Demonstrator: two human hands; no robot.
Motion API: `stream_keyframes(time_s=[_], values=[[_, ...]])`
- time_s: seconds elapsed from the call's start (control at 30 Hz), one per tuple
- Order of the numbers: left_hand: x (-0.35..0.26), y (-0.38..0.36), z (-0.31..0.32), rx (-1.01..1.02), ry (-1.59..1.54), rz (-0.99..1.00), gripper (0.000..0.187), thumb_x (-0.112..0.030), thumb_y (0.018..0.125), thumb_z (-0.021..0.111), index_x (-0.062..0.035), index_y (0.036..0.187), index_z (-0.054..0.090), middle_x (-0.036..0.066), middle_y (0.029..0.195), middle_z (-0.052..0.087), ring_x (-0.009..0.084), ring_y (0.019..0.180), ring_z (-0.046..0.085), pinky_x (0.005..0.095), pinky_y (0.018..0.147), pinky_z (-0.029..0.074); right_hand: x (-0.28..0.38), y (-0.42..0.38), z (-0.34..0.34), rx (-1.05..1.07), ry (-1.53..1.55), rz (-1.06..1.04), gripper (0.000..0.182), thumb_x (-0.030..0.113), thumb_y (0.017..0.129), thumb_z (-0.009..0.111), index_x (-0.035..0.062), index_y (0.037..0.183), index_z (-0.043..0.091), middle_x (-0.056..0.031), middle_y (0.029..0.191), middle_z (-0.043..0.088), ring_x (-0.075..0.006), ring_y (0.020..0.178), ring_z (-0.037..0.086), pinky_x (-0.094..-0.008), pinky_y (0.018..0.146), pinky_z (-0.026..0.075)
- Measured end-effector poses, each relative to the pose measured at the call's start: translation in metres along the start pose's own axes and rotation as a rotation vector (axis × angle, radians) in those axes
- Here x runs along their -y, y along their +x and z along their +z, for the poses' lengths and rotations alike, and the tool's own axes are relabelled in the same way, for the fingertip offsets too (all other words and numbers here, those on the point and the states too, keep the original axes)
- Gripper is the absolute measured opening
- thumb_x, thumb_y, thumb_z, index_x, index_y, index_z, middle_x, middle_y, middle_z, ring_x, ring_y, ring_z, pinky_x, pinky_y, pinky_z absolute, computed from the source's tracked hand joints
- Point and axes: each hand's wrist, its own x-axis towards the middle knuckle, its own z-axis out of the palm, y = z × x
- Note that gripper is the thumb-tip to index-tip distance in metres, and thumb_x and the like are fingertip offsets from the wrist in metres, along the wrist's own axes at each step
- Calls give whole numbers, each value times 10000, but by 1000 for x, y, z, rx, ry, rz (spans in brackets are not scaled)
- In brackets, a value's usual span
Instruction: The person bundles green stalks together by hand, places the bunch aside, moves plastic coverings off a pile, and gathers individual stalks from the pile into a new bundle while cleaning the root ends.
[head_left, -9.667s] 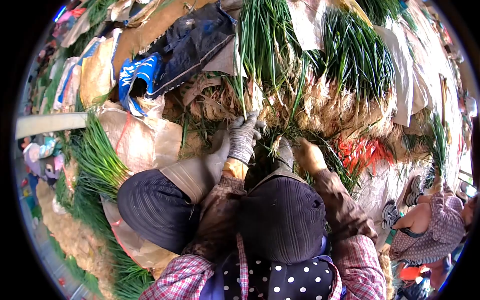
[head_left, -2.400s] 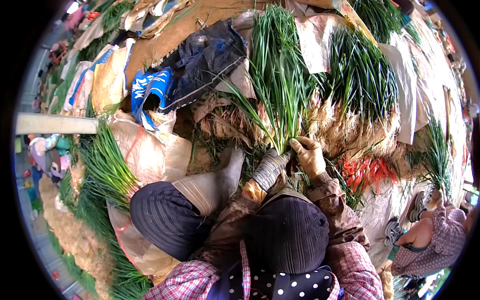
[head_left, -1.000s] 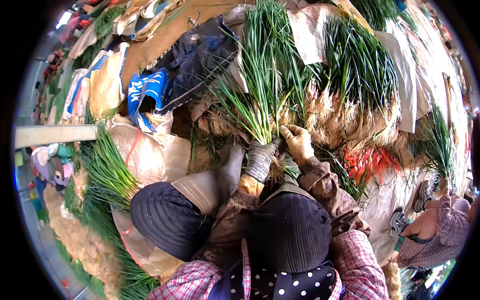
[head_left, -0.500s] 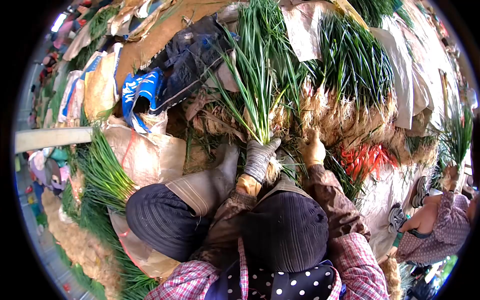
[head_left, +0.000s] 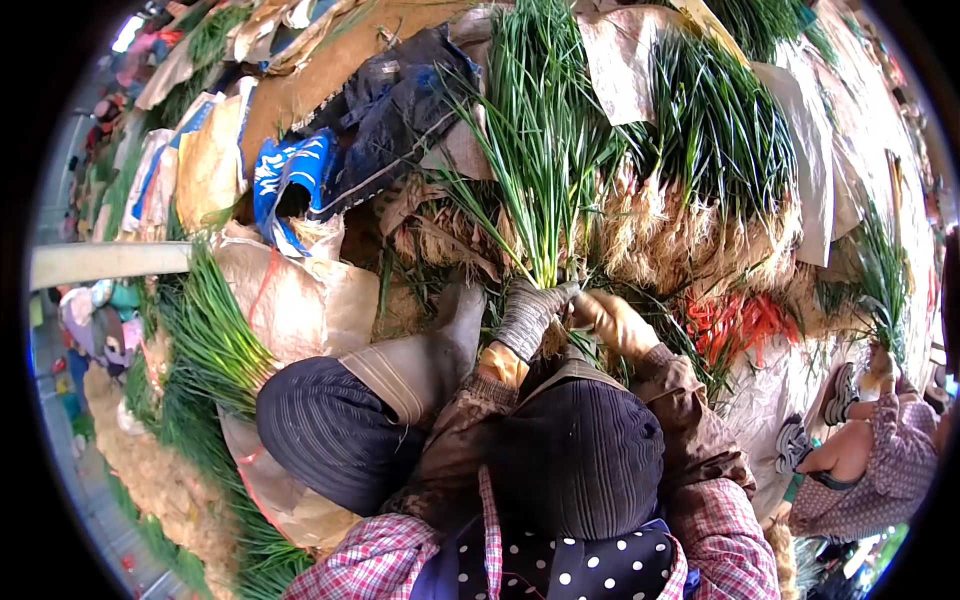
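My left hand (head_left: 528, 312), in a grey knitted glove, is closed round the lower stems of a bunch of green onions (head_left: 545, 215). The long green leaves fan upward, and pale roots hang below the fist. My right hand (head_left: 610, 322), in a tan glove, is up against the left one at the base of the bunch. Its fingers are pinched together; what they hold is hidden. Just beyond lies a row of green onions (head_left: 720, 130), with its tangled straw-coloured roots (head_left: 690, 240) facing me.
Red ties (head_left: 740, 322) lie at right. Another bunch of green onions (head_left: 225, 330) rests on sacking (head_left: 340, 305) at left. A blue printed bag (head_left: 292, 185) and dark cloth (head_left: 390, 110) sit farther back. A co-worker (head_left: 870, 455) at right grips another bunch (head_left: 880, 285).
My right hand has moved from the roots of the row down and left to the base of the bunch. My left hand keeps its hold. The co-worker's bunch has shifted left.
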Motion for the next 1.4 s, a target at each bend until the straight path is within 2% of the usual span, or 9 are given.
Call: stream_keyframes(time_s=[0.13,0.37,0.53,0.6,0.73,1.07,1.17,1.27,1.4], values=[[-19,-13,1,-19,56,-112,234,-105,770,769,41,896,636,81,745,663,139,587,614,260,470,483,-3,31,7,-249,344,-355,446,314,923,604,-19,1213,549,-137,1084,644,-187,945,609,-299,827,494],[-26,-21,0,-129,76,15,221,-134,791,751,54,849,650,84,729,665,105,582,581,239,492,480,-17,68,26,-555,302,-80,218,135,918,605,-45,1036,638,-86,819,676,-135,671,606,-244,640,512],[-31,-24,-10,-97,-116,84,193,-117,810,718,26,918,646,104,771,683,127,618,621,261,568,503,-83,69,16,-115,755,326,185,109,938,528,-44,1020,590,-127,874,666,-149,689,608,-239,647,511],[-46,-33,-9,-51,-340,134,162,-90,823,700,20,924,639,99,747,677,127,609,622,249,554,502,-75,49,17,-40,-562,23,314,237,844,674,18,1054,593,-180,933,670,-261,821,665,-351,744,527],[-61,-47,-20,30,-250,-165,160,-67,808,718,-16,931,628,35,675,607,103,483,539,244,430,459,-58,63,9,-643,-538,-10,395,384,792,710,43,971,620,-203,853,670,-353,807,658,-428,730,524],[-16,-18,-11,48,-89,70,314,-160,753,793,0,991,666,69,800,688,113,584,600,239,486,492,-42,27,36,-548,-469,-357,233,243,838,696,16,787,672,-113,639,639,-141,522,579,-307,507,487],[10,4,-5,46,99,-31,373,-212,689,846,-1,935,663,64,785,677,162,648,606,296,585,511,-35,-8,40,-255,-229,-206,211,176,883,659,-5,989,670,-36,723,654,-86,618,576,-263,573,491],[10,4,-8,19,110,68,342,-220,697,840,-7,894,659,55,755,665,146,635,603,277,560,501,-47,-9,28,-90,169,-67,275,216,869,664,32,1073,663,-131,865,696,-151,730,657,-282,682,524],[-125,-112,-27,242,-554,408,233,-28,776,716,-8,997,645,75,806,658,140,646,614,271,617,547,-77,2,18,-189,-308,-128,294,221,868,640,18,1080,646,-192,885,684,-251,794,679,-319,714,524]])
